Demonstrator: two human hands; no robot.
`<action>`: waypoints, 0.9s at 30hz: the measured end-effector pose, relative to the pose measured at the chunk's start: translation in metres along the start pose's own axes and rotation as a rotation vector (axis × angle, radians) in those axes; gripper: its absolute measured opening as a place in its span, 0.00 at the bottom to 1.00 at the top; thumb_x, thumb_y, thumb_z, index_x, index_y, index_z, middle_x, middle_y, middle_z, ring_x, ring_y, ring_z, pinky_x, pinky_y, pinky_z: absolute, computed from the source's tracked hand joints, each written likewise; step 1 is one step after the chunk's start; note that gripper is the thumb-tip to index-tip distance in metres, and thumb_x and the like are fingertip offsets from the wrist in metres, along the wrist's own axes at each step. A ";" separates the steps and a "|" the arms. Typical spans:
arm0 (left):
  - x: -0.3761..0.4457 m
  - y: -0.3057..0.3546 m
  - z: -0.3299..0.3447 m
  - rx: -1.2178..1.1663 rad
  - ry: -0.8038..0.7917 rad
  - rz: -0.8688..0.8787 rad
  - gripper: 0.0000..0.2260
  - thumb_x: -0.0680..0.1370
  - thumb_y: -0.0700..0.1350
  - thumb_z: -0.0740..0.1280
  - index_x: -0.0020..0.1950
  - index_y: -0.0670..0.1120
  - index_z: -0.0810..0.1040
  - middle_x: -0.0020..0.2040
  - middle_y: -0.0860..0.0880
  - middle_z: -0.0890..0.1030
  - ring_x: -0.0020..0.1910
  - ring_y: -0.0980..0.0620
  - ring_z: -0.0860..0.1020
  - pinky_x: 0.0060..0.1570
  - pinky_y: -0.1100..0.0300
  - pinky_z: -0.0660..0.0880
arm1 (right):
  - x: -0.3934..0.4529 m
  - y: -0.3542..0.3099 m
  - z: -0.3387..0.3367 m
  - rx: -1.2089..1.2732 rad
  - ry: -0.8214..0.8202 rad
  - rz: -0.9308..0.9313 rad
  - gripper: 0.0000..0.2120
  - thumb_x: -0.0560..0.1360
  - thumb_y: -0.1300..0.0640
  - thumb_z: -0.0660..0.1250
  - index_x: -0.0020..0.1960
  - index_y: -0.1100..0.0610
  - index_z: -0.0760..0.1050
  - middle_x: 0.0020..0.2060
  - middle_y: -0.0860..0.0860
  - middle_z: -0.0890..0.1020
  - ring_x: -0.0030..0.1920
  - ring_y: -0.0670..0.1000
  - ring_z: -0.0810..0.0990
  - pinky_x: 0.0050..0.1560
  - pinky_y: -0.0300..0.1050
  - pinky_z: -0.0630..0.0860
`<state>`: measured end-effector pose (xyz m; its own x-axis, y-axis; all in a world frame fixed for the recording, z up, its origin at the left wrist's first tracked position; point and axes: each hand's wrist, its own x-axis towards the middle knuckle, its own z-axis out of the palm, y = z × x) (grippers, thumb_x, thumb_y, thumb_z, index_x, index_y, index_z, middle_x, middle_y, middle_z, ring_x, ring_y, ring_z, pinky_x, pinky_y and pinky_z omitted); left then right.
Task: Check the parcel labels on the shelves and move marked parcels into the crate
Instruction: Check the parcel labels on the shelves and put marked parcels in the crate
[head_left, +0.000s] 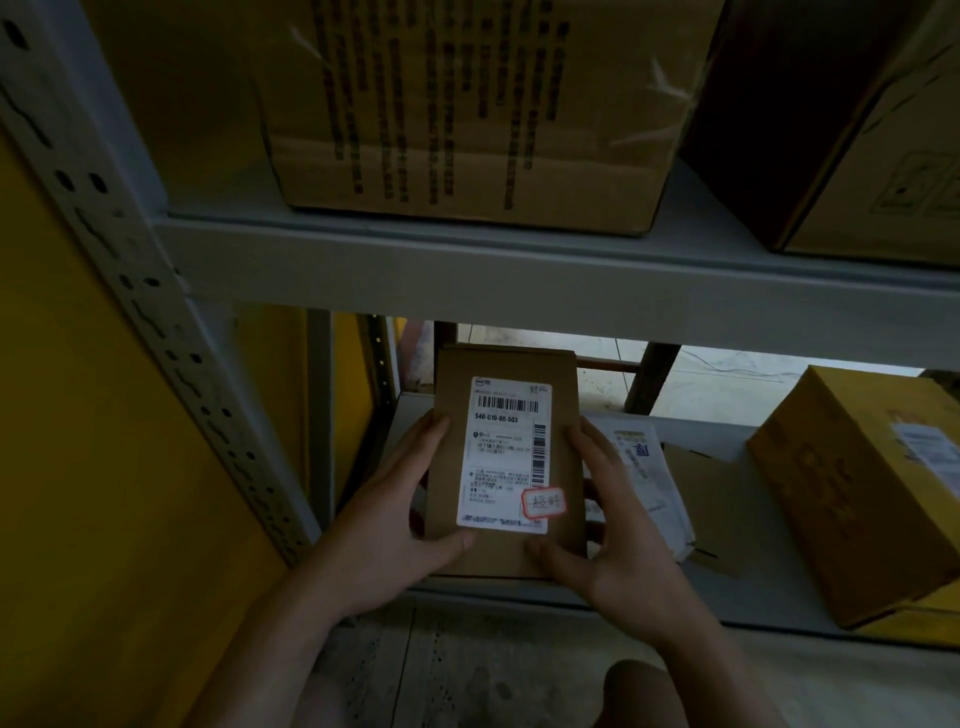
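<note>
Now I see my left hand and right hand gripping a small brown cardboard parcel between curled fingers; its white shipping label reads "546-G10-00-503", with a red-bordered handwritten sticker.

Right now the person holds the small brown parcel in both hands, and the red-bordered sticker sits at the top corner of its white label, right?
Not quite. The head view shows the red-bordered sticker at the bottom right corner of the white label. Both the left hand and right hand do hold the small brown parcel.

A parcel storeroom: grey metal shelving stacked with labelled cardboard boxes.
</note>
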<state>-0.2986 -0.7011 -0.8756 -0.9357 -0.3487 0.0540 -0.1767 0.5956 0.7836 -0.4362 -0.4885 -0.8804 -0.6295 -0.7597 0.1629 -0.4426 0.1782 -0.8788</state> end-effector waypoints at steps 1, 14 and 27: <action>0.000 0.000 0.000 0.002 -0.001 -0.001 0.49 0.71 0.50 0.77 0.78 0.66 0.44 0.77 0.70 0.46 0.75 0.67 0.52 0.68 0.73 0.57 | 0.001 0.000 0.000 -0.002 0.006 0.004 0.49 0.64 0.41 0.74 0.77 0.35 0.49 0.76 0.32 0.51 0.74 0.48 0.63 0.60 0.54 0.79; 0.015 0.021 0.006 0.035 -0.092 -0.049 0.50 0.72 0.50 0.76 0.78 0.64 0.41 0.72 0.74 0.41 0.72 0.69 0.50 0.67 0.71 0.58 | -0.004 -0.004 -0.016 0.105 0.068 0.077 0.44 0.70 0.51 0.76 0.70 0.25 0.51 0.68 0.33 0.66 0.64 0.35 0.71 0.58 0.42 0.79; 0.012 0.137 0.035 0.054 -0.538 -0.140 0.52 0.71 0.55 0.76 0.77 0.66 0.38 0.72 0.71 0.33 0.75 0.61 0.46 0.76 0.56 0.53 | -0.097 -0.060 -0.091 0.064 0.228 0.457 0.51 0.64 0.40 0.75 0.79 0.38 0.48 0.73 0.34 0.58 0.69 0.41 0.68 0.64 0.52 0.76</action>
<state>-0.3446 -0.5985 -0.7893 -0.9236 -0.0167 -0.3831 -0.3127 0.6110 0.7273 -0.4066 -0.3683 -0.8022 -0.8762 -0.4557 -0.1570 -0.0539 0.4163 -0.9076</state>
